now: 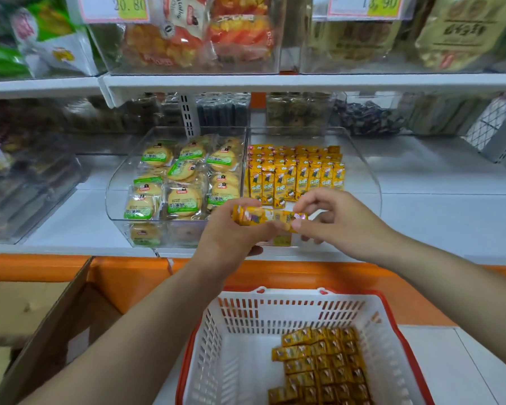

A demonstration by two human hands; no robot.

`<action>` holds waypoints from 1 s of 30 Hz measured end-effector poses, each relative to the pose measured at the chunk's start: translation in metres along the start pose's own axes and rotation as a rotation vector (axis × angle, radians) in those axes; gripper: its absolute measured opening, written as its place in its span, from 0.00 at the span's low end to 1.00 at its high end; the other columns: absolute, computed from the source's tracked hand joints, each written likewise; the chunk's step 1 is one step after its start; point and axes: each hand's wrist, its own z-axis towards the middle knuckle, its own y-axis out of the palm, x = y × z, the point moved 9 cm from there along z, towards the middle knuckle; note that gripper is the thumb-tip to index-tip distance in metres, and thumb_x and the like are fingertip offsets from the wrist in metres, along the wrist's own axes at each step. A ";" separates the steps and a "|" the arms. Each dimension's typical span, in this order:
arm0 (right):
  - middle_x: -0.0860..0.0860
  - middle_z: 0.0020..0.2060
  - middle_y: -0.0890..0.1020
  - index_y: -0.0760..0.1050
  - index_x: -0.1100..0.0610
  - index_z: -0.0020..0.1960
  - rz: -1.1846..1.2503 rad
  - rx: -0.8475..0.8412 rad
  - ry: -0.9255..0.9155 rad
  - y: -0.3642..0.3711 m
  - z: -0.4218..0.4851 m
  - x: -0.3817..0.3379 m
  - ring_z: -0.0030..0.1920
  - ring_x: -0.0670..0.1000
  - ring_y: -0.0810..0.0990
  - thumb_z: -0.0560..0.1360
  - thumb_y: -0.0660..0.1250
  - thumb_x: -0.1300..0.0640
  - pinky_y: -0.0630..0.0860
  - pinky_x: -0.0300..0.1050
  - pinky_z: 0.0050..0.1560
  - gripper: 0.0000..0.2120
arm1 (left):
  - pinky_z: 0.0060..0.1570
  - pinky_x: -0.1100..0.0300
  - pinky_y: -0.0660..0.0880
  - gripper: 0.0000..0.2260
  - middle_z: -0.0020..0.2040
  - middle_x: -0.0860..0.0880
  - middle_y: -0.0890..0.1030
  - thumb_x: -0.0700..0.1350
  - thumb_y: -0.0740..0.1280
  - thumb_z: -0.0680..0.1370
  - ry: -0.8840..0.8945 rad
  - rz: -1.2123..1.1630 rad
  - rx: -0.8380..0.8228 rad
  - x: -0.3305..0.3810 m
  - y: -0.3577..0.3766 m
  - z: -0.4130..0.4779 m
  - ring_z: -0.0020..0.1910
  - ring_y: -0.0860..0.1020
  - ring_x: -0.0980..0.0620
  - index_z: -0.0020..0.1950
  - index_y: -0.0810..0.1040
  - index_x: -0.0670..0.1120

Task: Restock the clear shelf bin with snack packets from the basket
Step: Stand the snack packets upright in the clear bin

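Observation:
My left hand (231,232) grips several yellow snack packets (263,216) held sideways, just in front of the clear shelf bin (362,182). My right hand (327,217) pinches the right end of the same packets with thumb and fingers. Inside the bin's right compartment, rows of the same yellow packets (297,173) stand upright toward the back. Below, a white basket with a red rim (275,311) holds several more yellow packets (324,366) stacked in its right half.
The bin's left compartment holds round cakes in green-labelled wrappers (184,176). An open cardboard box (53,317) sits at the lower left. Other clear bins of snacks fill the shelf above (193,39) and at the left (27,182). An orange ledge (129,273) runs under the shelf.

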 end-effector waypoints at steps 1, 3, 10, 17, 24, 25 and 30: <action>0.54 0.44 0.82 0.77 0.52 0.48 0.025 -0.010 0.023 0.000 -0.003 0.004 0.38 0.58 0.85 0.72 0.75 0.56 0.80 0.55 0.40 0.08 | 0.41 0.60 0.82 0.18 0.39 0.53 0.86 0.45 0.81 0.69 0.004 0.004 -0.007 0.002 0.002 0.000 0.41 0.85 0.54 0.56 0.80 0.49; 0.51 0.41 0.83 0.77 0.52 0.47 0.048 -0.048 0.047 0.004 -0.007 0.010 0.37 0.54 0.86 0.72 0.75 0.54 0.81 0.50 0.38 0.08 | 0.46 0.57 0.83 0.15 0.44 0.50 0.88 0.43 0.79 0.72 0.008 -0.014 -0.034 0.004 0.008 0.001 0.45 0.86 0.52 0.55 0.80 0.45; 0.48 0.49 0.82 0.77 0.47 0.55 0.074 0.061 0.055 -0.011 -0.002 0.010 0.45 0.52 0.85 0.78 0.68 0.54 0.83 0.49 0.41 0.06 | 0.51 0.53 0.84 0.16 0.50 0.42 0.87 0.42 0.75 0.76 0.016 -0.054 -0.096 0.008 0.025 0.004 0.50 0.86 0.44 0.63 0.80 0.43; 0.47 0.47 0.78 0.77 0.43 0.56 0.056 0.059 -0.045 -0.016 0.024 -0.008 0.40 0.50 0.82 0.75 0.72 0.57 0.82 0.44 0.39 0.13 | 0.41 0.60 0.83 0.12 0.44 0.53 0.87 0.42 0.77 0.75 0.198 0.127 -0.059 0.024 0.025 0.013 0.43 0.86 0.52 0.51 0.82 0.59; 0.52 0.47 0.81 0.78 0.50 0.52 -0.261 0.282 0.032 -0.063 0.091 0.036 0.41 0.54 0.81 0.73 0.75 0.61 0.79 0.50 0.45 0.12 | 0.54 0.51 0.80 0.25 0.62 0.56 0.79 0.53 0.77 0.74 0.322 0.734 0.269 0.029 -0.024 0.033 0.58 0.77 0.53 0.69 0.74 0.53; 0.53 0.48 0.81 0.78 0.50 0.52 -0.306 0.303 0.048 -0.065 0.100 0.046 0.43 0.55 0.82 0.72 0.75 0.61 0.80 0.49 0.45 0.12 | 0.56 0.51 0.79 0.27 0.64 0.54 0.78 0.54 0.77 0.74 0.320 0.794 0.280 0.027 -0.027 0.034 0.60 0.77 0.52 0.71 0.73 0.53; 0.51 0.47 0.82 0.78 0.49 0.50 -0.417 0.338 0.112 -0.054 0.136 0.085 0.47 0.52 0.82 0.71 0.76 0.61 0.72 0.36 0.36 0.12 | 0.56 0.45 0.79 0.34 0.65 0.53 0.79 0.63 0.76 0.70 0.181 0.970 0.191 0.003 -0.024 0.044 0.59 0.80 0.48 0.72 0.70 0.53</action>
